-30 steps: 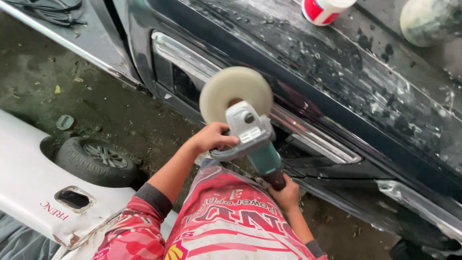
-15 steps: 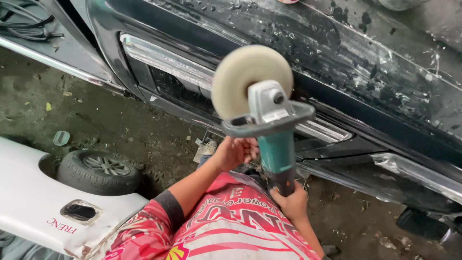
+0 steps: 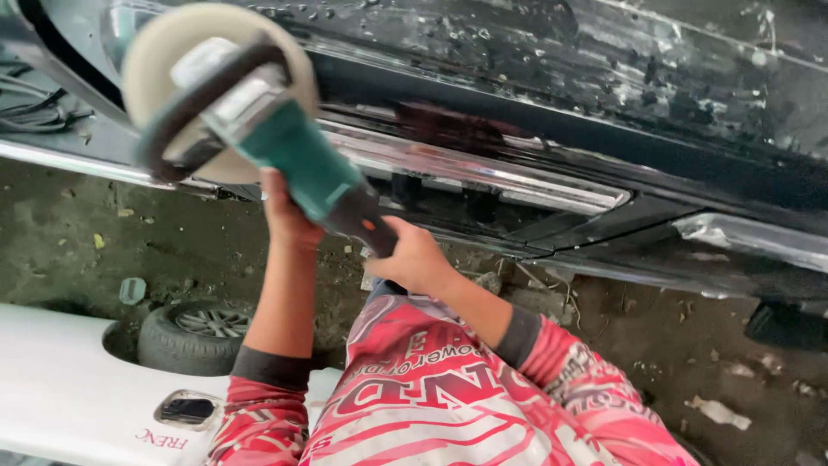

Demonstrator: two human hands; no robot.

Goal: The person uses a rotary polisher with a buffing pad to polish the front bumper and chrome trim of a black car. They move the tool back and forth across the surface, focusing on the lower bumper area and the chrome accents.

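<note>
Dirty concrete ground (image 3: 103, 250) is spreading across the lower scene, and a dark car body (image 3: 604, 78), spattered with pale flecks and edged with a chrome trim strip (image 3: 483, 177), is filling the band from ten to three o'clock. At about ten o'clock a handheld polisher (image 3: 285, 155) is hanging in the air just in front of the car: its round cream pad (image 3: 151, 60) is facing the camera, a black loop handle is arching over the grey head, and the teal body is narrowing to a black grip pointing toward five o'clock. Just below it, the left hand (image 3: 285, 216) is reaching up under the teal body, though I cannot tell whether its fingers are closing on the tool. Near the centre, the right hand (image 3: 414, 259) is wrapping its fingers around the black grip. Both arms are wearing a red and white printed shirt (image 3: 431, 414). At seven o'clock a white body panel (image 3: 60, 397) with small red lettering is lying beside a tyre (image 3: 190, 332), and a small pale cap (image 3: 132, 290) is sitting on the ground at nine o'clock.
</note>
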